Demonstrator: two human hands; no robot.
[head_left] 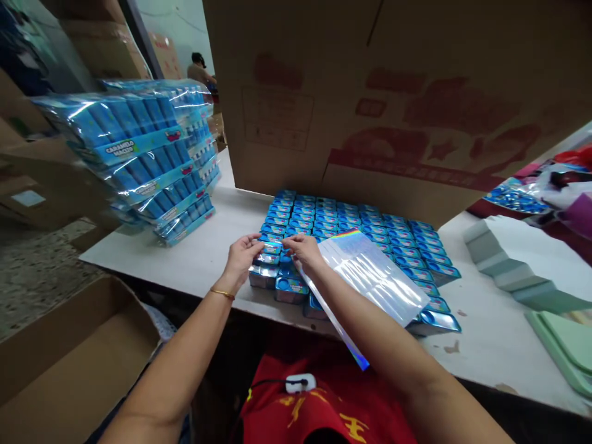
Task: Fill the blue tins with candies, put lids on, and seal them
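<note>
Several rows of small packs with shiny blue tops (407, 251) stand close together on the white table. At the front left of these rows, my left hand (243, 258) has its thumb and fingertips pinched at the edge of one blue-topped pack (271, 248). Just to its right, my right hand (306, 250) is closed in a pinch over the same area. Whatever lies between the fingertips of either hand is too small to make out. Shiny clear-silver sheets (370, 271) with rainbow edges rest on the packs, partly under my right forearm.
A large cardboard box (370, 111) rises behind the rows. Wrapped stacks of blue display boxes (139, 160) stand at the left. An open carton (78, 351) sits below the table's left edge. Folded pale card (527, 265) and a green object (562, 345) lie right. Another person (198, 71) is far back.
</note>
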